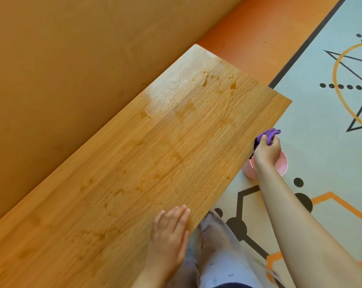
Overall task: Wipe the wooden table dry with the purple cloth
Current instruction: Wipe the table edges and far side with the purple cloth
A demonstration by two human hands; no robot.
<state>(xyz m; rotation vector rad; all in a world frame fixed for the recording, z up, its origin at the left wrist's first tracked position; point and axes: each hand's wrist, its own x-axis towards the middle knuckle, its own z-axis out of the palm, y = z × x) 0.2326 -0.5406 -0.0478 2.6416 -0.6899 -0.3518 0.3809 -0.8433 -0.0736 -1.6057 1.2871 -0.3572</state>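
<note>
Right hand (267, 151) gripping bunched purple cloth (269, 135) beside wet light-brown wooden table (155, 152); left hand (169, 235) open, flat on it.

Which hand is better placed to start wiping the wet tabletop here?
Right. The right hand already grips the purple cloth beside the wooden table edge, above the pink bowl. The left hand lies flat and empty on the near edge, apparently just bracing.
</note>
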